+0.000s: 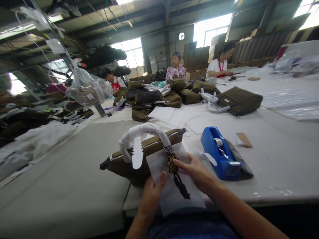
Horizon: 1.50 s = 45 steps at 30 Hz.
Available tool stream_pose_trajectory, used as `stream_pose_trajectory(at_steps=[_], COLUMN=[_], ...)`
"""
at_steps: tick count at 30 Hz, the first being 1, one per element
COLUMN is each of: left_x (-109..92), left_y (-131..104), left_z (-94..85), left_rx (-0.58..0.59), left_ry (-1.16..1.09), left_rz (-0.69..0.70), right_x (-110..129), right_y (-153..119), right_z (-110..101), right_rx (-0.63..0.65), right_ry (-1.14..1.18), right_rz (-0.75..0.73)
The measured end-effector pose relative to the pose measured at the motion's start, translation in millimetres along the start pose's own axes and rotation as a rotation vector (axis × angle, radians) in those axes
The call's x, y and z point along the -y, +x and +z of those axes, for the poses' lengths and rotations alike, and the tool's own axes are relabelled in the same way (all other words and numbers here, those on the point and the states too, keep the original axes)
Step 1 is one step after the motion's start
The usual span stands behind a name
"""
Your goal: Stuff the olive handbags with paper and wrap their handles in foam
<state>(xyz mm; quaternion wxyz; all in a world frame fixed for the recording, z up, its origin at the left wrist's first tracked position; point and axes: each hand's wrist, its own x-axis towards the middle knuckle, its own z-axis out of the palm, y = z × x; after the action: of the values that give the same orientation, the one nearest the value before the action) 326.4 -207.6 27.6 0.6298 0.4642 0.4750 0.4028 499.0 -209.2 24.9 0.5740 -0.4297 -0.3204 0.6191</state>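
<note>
An olive handbag (139, 171) stands at the table's front edge, its handles (152, 128) wrapped in white padding. From a ring on one handle hangs a leopard-print bear charm (171, 162) with a dark strap or tassel (182, 189). Behind the charm lies a sheet of white tissue paper (171, 199). My left hand (153, 191) pinches the paper's left side, thumb on top. My right hand (195, 169) holds the paper's right side, its thumb pressing on the charm. A white serrated tag (137, 153) hangs by the handle.
A blue tape dispenser (219, 156) stands right of my hands, with a small brown piece (244, 140) beyond it. Another olive bag (240, 101) and a pile of bags (147, 96) lie farther back. A metal post (99, 110) rises at left. Several co-workers (175, 71) sit behind.
</note>
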Motion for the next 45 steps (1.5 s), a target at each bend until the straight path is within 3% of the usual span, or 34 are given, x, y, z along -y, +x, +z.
stream_pose_trajectory(at_steps=[2, 6, 10, 12, 15, 18, 23, 31, 35, 39, 42, 45], left_x=[-1.9, 2.2, 5.4, 4.4, 2.6, 3.1, 0.8, -23.7, -20.7, -18.2, -15.5, -9.9], left_y=[6.0, 13.3, 13.5, 12.5, 12.7, 15.8, 19.3, 3.3, 2.3, 4.9, 6.1, 7.4], left_z=[9.1, 20.2, 22.2, 21.2, 18.9, 15.9, 8.5, 8.2, 9.6, 6.0, 4.7, 4.8], left_rx=[-0.019, -0.167, -0.204, -0.197, -0.17, -0.165, -0.12, -0.045, -0.134, -0.094, -0.13, -0.259], left_ry=[-0.003, -0.008, 0.046, 0.058, 0.06, 0.087, 0.229, 0.622, 0.797, 0.91, 1.002, 1.086], left_rz=[0.02, 0.054, 0.071, 0.074, 0.076, 0.083, 0.075, 0.351, 0.335, 0.36, 0.458, 0.648], right_x=[0.2, 0.3, 1.4, 1.7, -1.4, -8.5, -12.6, -19.5, -27.6, -25.8, -25.9, -31.2], right_y=[1.8, 3.2, -1.2, -3.7, -3.4, 1.2, 6.4, 7.9, 5.0, 8.1, 11.8, 12.2], right_z=[0.6, 3.4, -7.9, -20.7, -38.9, -43.7, -26.8, -7.1, -2.5, 1.3, 8.6, 17.2], right_rx=[-0.037, -0.075, -0.081, -0.013, 0.147, 0.176, 0.153, 0.064, 0.052, 0.078, -0.053, -0.158], right_ry=[-0.105, -0.276, -0.388, -0.327, -0.022, 0.113, -0.117, -0.314, -0.282, -0.317, -0.488, -0.553], right_rz=[-0.062, -0.207, -0.219, -0.159, -0.021, 0.051, -0.009, -0.201, -0.179, -0.211, -0.334, -0.408])
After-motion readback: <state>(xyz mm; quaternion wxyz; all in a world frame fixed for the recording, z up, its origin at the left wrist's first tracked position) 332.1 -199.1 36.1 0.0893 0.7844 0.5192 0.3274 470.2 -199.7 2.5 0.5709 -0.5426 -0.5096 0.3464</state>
